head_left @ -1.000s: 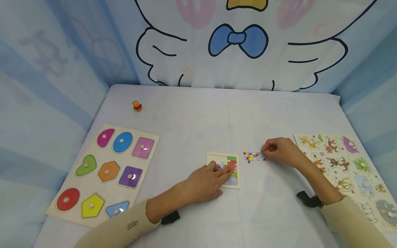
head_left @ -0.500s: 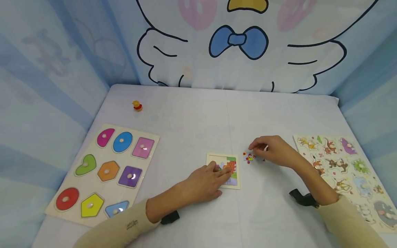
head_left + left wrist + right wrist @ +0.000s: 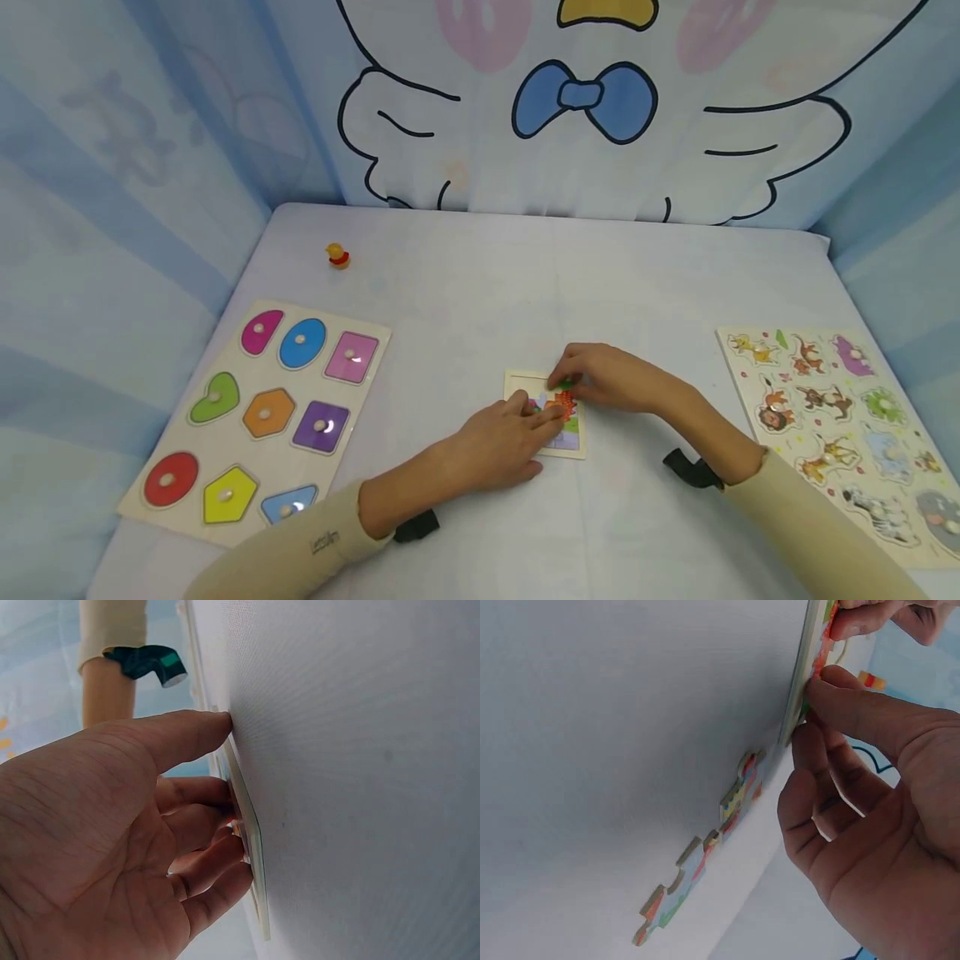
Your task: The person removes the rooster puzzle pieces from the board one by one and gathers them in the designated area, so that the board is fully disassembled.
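Observation:
A small wooden jigsaw puzzle [image 3: 573,452] lies in its tray on the white table, partly filled with coloured pieces. My left hand [image 3: 498,442] rests on it, fingers reaching over the picture. In the left wrist view, those fingers [image 3: 217,889] touch the tray's face, with the thumb apart by its edge. My right hand [image 3: 622,379] is at the tray's upper right corner, thumb and fingertips pinching a green-coloured puzzle piece [image 3: 566,385]; whether it sits flat is hidden. Below that hand, the right wrist view shows two loose puzzle pieces, one [image 3: 742,787] near the other [image 3: 676,885].
At left lies a board of knobbed shapes [image 3: 300,454]. An animal puzzle board [image 3: 787,442] lies at right. A small yellow and red duck toy [image 3: 339,256] stands at the back left. Printed curtains [image 3: 562,183] close off the far side.
My right hand has moved left from over the loose pieces to the tray's upper right corner. My left hand has stayed on the puzzle.

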Demonstrator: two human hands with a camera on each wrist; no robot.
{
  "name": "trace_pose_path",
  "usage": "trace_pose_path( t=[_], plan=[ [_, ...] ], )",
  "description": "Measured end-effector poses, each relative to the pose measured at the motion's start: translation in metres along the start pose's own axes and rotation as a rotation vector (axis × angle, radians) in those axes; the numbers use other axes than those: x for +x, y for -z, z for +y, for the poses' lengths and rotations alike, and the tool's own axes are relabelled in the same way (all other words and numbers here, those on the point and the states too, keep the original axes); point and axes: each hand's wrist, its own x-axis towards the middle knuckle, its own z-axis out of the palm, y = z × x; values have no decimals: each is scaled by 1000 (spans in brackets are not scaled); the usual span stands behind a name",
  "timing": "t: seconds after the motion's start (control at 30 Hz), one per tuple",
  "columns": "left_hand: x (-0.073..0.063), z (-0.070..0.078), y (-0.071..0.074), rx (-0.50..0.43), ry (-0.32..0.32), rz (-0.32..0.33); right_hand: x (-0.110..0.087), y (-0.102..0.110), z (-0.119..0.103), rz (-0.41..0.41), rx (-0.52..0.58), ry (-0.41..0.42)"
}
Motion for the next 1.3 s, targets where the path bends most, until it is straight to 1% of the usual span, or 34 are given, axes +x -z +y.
trace_pose_path(
  t=[0.13, 0.3, 0.57, 0.83, 1.17, 1.3],
  plan=[
    [0, -1, 1, 8, 0, -7, 0, 2, 1, -9, -36, -11],
    [1, -1, 3, 13, 4, -17, 1, 3, 1, -16, -48, -17],
    [0, 0, 3, -3, 8, -30, 5, 0, 1, -39, -94, 5],
    [1, 2, 1, -7, 17, -20, 7, -2, -1, -54, -124, -5],
    [0, 2, 3, 8, 12, -22, 2, -6, 1, -17, -118, -13],
    [0, 2, 3, 3, 16, -29, 1, -7, 2, -14, -68, -35]
  ],
)
